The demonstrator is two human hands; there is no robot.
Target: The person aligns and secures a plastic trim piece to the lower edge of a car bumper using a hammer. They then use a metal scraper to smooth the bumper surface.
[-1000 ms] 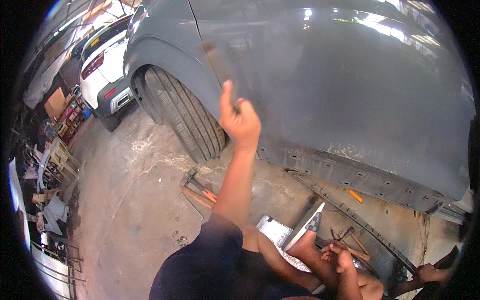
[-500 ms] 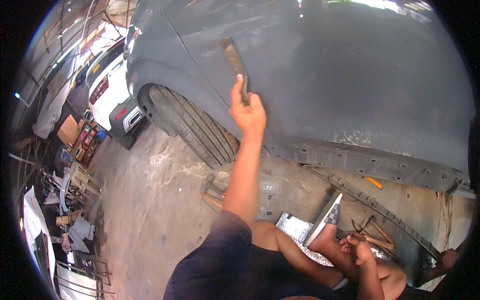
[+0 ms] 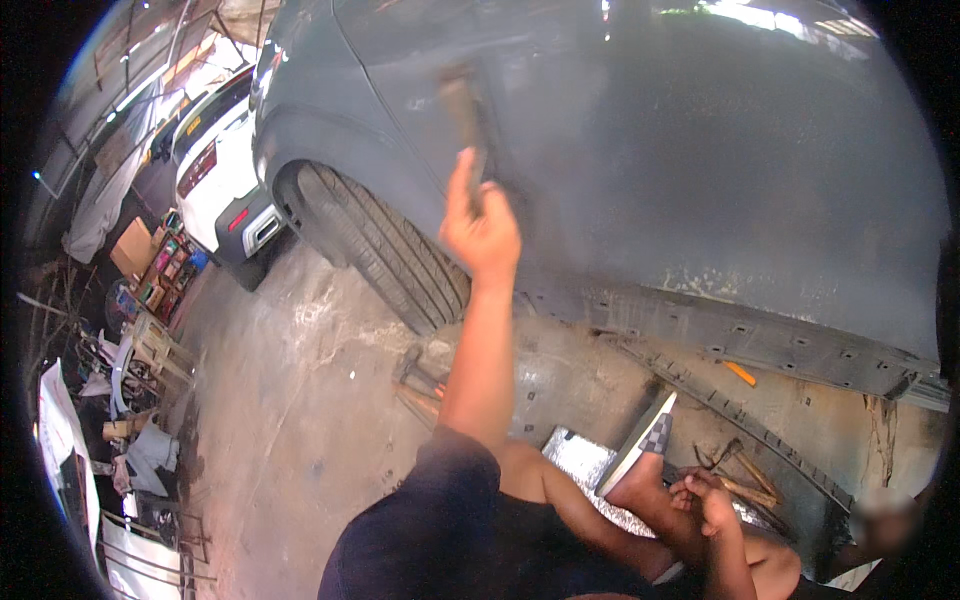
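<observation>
My left hand (image 3: 482, 228) is raised at the middle, closed around the lower end of a long, flat, brownish metal bar (image 3: 462, 110). Its index finger stretches along the bar. Motion blurs the bar, which lies in front of the dark grey car door panel (image 3: 680, 170); whether it touches the panel I cannot tell. The exact kind of bar is unclear. Low on the right, my right hand (image 3: 708, 502) rests by my bent leg with its fingers curled. What they hold, if anything, is hidden.
A tyre (image 3: 385, 250) stands left of my raised arm. Hammers lie on the floor, one (image 3: 412, 372) near my left elbow, another (image 3: 758, 478) beside my shoe (image 3: 640, 445). A long dark trim strip (image 3: 740, 430) lies under the sill. A white car (image 3: 222, 190) is parked behind.
My left hand and the bar have shifted slightly left across the panel, and the bar is more blurred. My right hand keeps its curled pose. The view has moved a little.
</observation>
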